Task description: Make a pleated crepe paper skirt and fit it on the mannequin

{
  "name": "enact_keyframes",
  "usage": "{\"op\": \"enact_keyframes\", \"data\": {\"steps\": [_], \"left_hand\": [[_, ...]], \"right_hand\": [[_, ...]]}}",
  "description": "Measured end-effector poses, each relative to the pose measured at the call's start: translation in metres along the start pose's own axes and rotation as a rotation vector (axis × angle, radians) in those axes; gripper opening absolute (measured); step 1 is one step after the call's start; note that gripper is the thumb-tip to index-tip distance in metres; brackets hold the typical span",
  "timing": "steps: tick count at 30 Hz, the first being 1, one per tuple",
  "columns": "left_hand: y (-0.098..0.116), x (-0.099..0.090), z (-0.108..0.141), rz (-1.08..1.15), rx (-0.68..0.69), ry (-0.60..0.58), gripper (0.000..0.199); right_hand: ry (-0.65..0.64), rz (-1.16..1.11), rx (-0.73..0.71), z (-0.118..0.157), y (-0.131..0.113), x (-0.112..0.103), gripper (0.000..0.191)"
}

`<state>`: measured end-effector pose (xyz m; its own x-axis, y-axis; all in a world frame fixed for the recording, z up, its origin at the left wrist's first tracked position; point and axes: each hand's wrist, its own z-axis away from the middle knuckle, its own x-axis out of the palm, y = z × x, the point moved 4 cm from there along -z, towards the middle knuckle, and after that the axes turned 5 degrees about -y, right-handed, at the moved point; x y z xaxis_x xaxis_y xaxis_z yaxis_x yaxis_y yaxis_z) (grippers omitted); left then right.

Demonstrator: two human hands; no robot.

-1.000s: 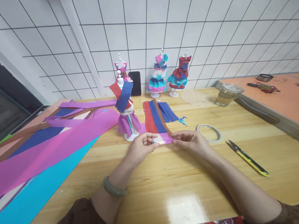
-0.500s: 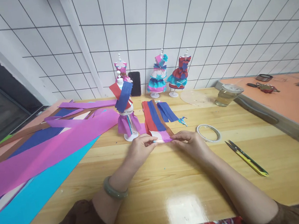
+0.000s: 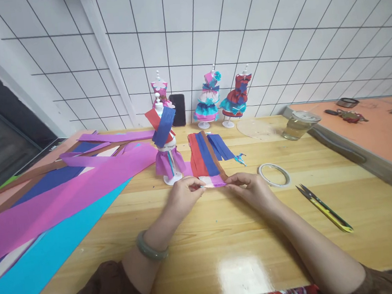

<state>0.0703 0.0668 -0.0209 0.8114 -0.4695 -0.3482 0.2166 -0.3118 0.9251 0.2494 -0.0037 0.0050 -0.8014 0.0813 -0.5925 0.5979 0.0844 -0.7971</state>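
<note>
Between my hands lies a small strip of crepe paper (image 3: 213, 181), pale pink on its left and purple on its right. My left hand (image 3: 186, 193) pinches its left end between thumb and fingers. My right hand (image 3: 248, 186) pinches the right end the same way. Red, blue and brown paper strips (image 3: 206, 154) lie flat just beyond it. To the left of them stands a small dress form (image 3: 169, 162) with a red and blue crossed top and a purple skirt. Shorter blue strips (image 3: 220, 146) rest behind my right hand.
A tape roll (image 3: 274, 175) and yellow-handled thread snips (image 3: 325, 208) lie to the right. Long coloured paper sheets (image 3: 64, 204) cover the left. Along the wall stand dressed forms (image 3: 206, 98) and a phone (image 3: 178, 110). A lidded cup (image 3: 300, 124) sits at the back right.
The view has shifted very slightly. Both hands stay at the ends of the pink and purple strip, with hardly any movement.
</note>
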Motion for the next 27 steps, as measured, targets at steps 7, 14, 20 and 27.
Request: {"op": "enact_keyframes", "data": {"steps": [7,14,20,27], "left_hand": [[-0.0015,0.0024,-0.0018,0.152,-0.043,-0.006,0.034],[-0.0050,0.0042,-0.0006,0.147,-0.046,-0.039,0.041],[-0.0040,0.0029,-0.0002,0.142,-0.036,-0.026,0.038],[-0.0055,0.0025,-0.0011,0.108,-0.043,-0.059,0.035]], "right_hand": [[0.008,0.047,-0.032,-0.0004,-0.0012,-0.0005,0.016],[0.002,0.082,-0.063,-0.0003,-0.0011,-0.0009,0.016],[-0.002,0.094,-0.070,-0.0005,-0.0018,-0.0010,0.015],[-0.007,0.035,-0.035,-0.0004,-0.0022,0.0005,0.015]]}}
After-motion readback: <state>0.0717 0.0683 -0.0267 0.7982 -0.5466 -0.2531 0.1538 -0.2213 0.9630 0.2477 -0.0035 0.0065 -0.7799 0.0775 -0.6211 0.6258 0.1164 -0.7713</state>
